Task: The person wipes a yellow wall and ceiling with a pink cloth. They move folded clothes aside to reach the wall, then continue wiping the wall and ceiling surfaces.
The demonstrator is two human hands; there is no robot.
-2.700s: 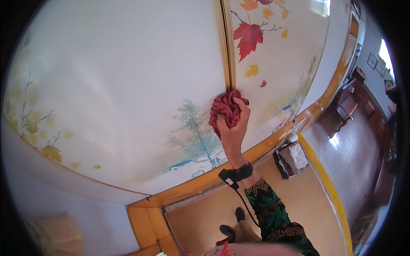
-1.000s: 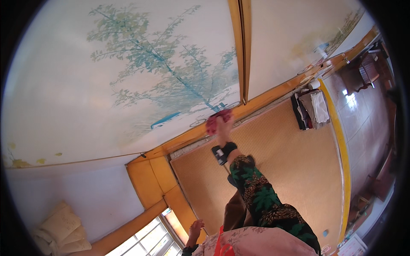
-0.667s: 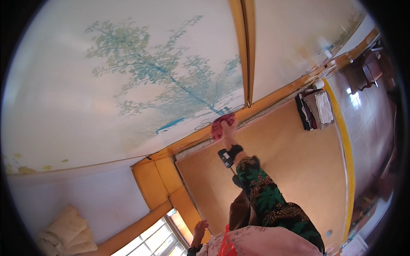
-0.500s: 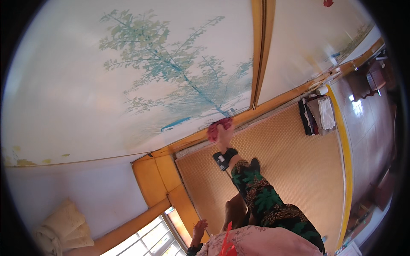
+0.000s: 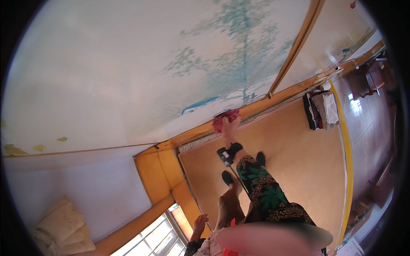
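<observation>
My right hand (image 5: 231, 128) presses a crumpled dark red cloth (image 5: 225, 120) against the lower edge of a pale wall panel (image 5: 128, 98) painted with a blue-green tree, close to the wooden rail (image 5: 200, 137) along its bottom. Its fingers lie over the cloth. A black band with a small device (image 5: 226, 155) sits on that wrist, below a dark leaf-patterned sleeve (image 5: 260, 183). Down by the window, my left hand (image 5: 200, 223) hangs with nothing visible in it, its fingers loosely bent and apart.
My feet in dark footwear (image 5: 261, 159) stand on a tan woven mat (image 5: 294, 158). Folded clothes (image 5: 322, 110) lie at its far right corner, beside a yellow edge strip (image 5: 347, 170) and shiny floor. At left are a barred window (image 5: 156, 239) and a beige cloth bundle (image 5: 64, 230).
The view has turned, so the painted tree stands further right. My right hand and the cloth have shifted left along the panel's bottom, away from the tree's base. Another foot has come into view.
</observation>
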